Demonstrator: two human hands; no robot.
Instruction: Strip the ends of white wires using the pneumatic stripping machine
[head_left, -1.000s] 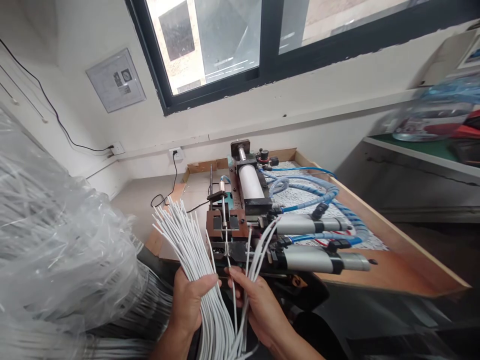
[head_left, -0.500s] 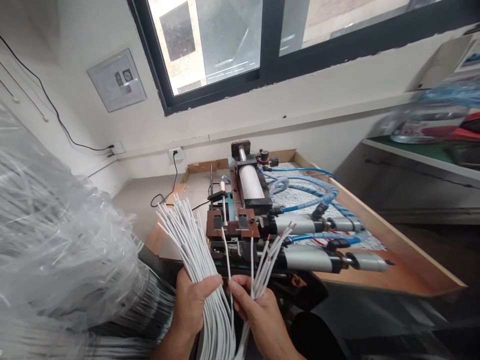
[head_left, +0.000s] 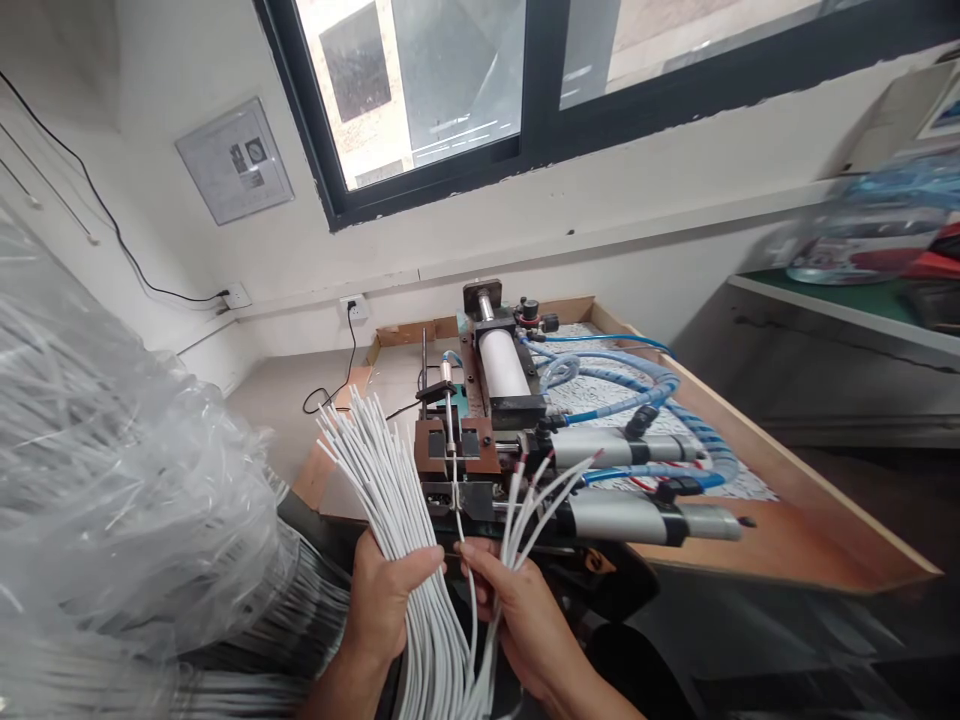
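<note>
My left hand [head_left: 390, 590] is closed round a thick bundle of white cables [head_left: 382, 480], whose cut ends fan upward. Between the thumb and forefinger of my right hand [head_left: 517, 610] is a single white cable [head_left: 462, 530]. Its tip reaches into the brown jaws [head_left: 457, 445] of a pneumatic machine [head_left: 504, 365], and the jaws are close together around it. A few more white cables [head_left: 525, 510] with reddish stripped ends are tucked in my right hand. The lower ends of all the cables run out of view at the bottom.
The machine sits in a wooden-edged tray [head_left: 810, 480], with silver air cylinders [head_left: 622, 518] and blue hoses [head_left: 660, 380] at its right. Plastic-wrapped cable bundles [head_left: 150, 500] fill the left side. A green-topped shelf [head_left: 847, 300] juts in at right.
The machine's jaws and the black plates below them have closed in around the single cable, and the cylinder rods have shifted left. The stripped cables in my right hand have spread apart.
</note>
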